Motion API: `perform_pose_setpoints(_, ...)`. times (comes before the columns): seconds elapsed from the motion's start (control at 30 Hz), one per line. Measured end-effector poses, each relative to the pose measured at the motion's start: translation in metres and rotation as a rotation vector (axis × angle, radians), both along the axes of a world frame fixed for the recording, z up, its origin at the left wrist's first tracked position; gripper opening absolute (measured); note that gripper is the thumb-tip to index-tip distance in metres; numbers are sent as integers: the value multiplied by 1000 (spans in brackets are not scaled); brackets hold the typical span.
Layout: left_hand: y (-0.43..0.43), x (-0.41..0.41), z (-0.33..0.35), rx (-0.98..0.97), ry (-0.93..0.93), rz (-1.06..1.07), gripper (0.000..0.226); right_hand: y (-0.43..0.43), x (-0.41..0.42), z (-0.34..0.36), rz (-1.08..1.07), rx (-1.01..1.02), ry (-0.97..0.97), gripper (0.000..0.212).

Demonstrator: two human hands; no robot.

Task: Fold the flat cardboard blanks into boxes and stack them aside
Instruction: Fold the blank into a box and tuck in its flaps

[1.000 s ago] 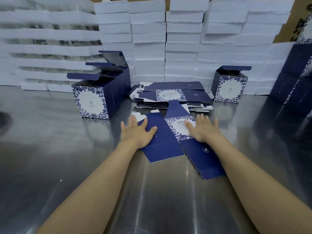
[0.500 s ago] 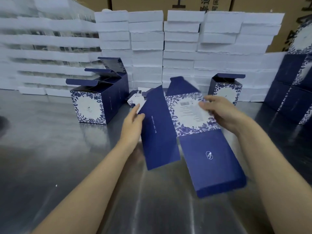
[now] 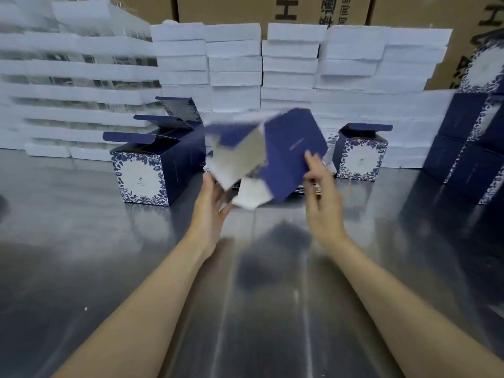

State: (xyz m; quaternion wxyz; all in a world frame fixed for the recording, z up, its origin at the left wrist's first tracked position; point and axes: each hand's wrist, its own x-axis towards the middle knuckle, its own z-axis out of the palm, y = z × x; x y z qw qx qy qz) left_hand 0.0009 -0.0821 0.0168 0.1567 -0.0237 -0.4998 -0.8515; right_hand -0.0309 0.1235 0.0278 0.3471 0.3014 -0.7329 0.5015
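Blank (image 3: 289,156) half-opened, tilted, blurred, held off the worktop (image 3: 122,255) between 2 hands. I log the left hand (image 3: 214,205) with straight fingers under its white flaps. Right hand (image 3: 320,192) lies against the blue panel; I cannot tell its grip. Folded boxes (image 3: 152,170) stand behind left, 1 lone box (image 3: 360,156) behind right.

The brown carton (image 3: 300,12) at the back bore a large dark "H" beside Chinese characters cut off by the top edge, one seemingly "通". The right carton (image 3: 436,17) showed big dark print, cropped and unreadable. The left box (image 3: 141,178) and right box (image 3: 360,159) carried a small emblem with tiny illegible print. The tilted box (image 3: 294,159) had one blurred line.
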Motion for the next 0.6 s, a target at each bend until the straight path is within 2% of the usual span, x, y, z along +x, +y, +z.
perform_pose_setpoints(0.07,-2,1,-2,12,-50,-36,60,7,-8,-21,49,126,-236,23)
perform_pose_setpoints(0.17,1,3,-7,-153,-101,61,11,11,-10,-22,170,113,-454,25)
perform_pose_setpoints(0.2,1,3,-9,-210,-89,97,8,10,-9,-21,208,129,-504,34)
perform_pose_setpoints(0.27,2,3,-11,-339,-29,140,20,5,-7,-23,237,217,-559,72)
perform_pose_setpoints(0.33,3,4,-11,-505,55,156,12,-6,-2,-26,190,342,-520,107)
perform_pose_setpoints(0.37,5,4,-11,-564,82,155,7,-11,-1,-28,157,386,-469,116)
perform_pose_setpoints(0.43,8,7,-9,-558,98,125,17,-18,-1,-30,87,377,-359,113)
perform_pose_setpoints(0.53,8,7,-9,-422,45,33,59,-21,-1,-30,16,269,-276,77)
perform_pose_setpoints(0.6,7,6,-10,-394,-24,80,67,-19,-2,-29,6,164,-325,59)
